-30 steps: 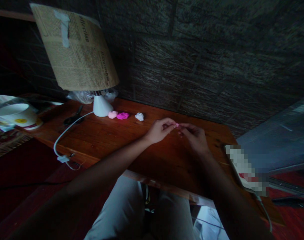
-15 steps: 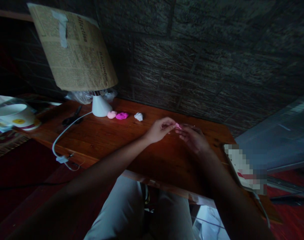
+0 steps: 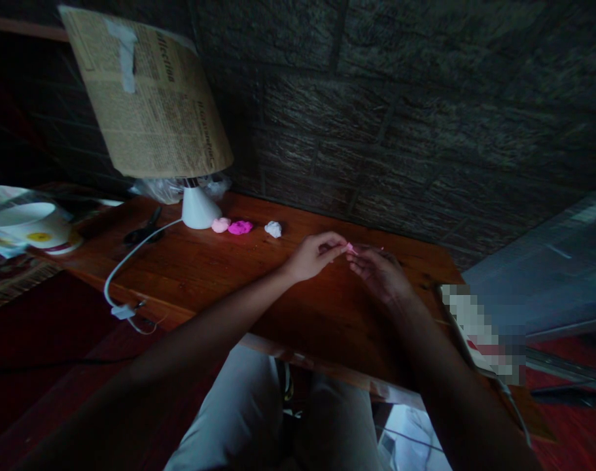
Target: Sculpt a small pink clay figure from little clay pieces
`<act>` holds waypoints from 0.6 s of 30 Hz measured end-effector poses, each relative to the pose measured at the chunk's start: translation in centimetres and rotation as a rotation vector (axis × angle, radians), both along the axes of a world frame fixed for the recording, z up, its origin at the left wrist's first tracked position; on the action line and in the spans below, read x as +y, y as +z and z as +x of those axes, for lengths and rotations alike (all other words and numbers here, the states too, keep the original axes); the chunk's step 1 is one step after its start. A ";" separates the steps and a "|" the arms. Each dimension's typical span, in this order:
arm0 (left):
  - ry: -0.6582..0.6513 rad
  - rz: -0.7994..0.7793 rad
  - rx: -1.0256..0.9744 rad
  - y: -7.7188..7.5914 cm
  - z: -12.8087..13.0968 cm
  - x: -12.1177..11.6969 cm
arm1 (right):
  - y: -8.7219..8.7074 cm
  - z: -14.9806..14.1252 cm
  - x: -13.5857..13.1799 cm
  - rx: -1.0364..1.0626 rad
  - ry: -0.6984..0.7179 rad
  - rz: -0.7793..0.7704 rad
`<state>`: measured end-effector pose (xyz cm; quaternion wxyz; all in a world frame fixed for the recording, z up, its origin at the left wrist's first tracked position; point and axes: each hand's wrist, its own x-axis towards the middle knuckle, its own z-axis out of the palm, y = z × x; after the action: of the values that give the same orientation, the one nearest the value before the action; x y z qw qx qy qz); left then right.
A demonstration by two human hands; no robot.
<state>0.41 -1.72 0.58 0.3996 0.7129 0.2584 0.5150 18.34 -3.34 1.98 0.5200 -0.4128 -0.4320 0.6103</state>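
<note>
Over the wooden table, my left hand (image 3: 318, 255) pinches a small pink piece of modelling clay (image 3: 351, 248) between thumb and fingertips. From the other side, my right hand (image 3: 380, 271) meets it with bent fingers closed at the same piece. How much of the clay lies inside the fingers is hidden. To the left of my hands lie a white clay lump (image 3: 273, 229), a magenta clay lump (image 3: 240, 227) and a pale pink clay lump (image 3: 221, 225). The last two touch each other.
A lamp (image 3: 199, 208) with a newspaper-print shade stands at the back left, its white cord (image 3: 118, 271) hanging over the front edge. Black scissors (image 3: 143, 234) lie beside it. A paper cup (image 3: 40, 229) is far left; a blurred-out device (image 3: 481, 333) lies right. Behind rises a brick wall (image 3: 376, 118).
Both hands keep their hold on the pink clay, with only slight finger movement. The whole view has shifted a few pixels; the lumps on the table stay put.
</note>
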 end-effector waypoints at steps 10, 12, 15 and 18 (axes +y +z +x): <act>-0.006 0.022 -0.008 -0.2 -0.1 0.2 | 0.0 0.1 0.0 -0.013 0.005 0.030; 0.000 0.015 -0.013 -0.2 0.0 0.2 | 0.0 0.2 0.1 -0.019 0.012 0.037; -0.009 0.009 -0.010 0.0 0.0 0.1 | -0.1 0.2 0.1 -0.040 0.013 0.042; -0.010 0.009 -0.008 0.1 0.0 -0.1 | -0.1 0.0 0.1 -0.039 -0.013 0.041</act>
<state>0.45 -1.80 0.65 0.4000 0.7138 0.2509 0.5172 18.36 -3.22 1.89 0.5237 -0.4168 -0.4518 0.5898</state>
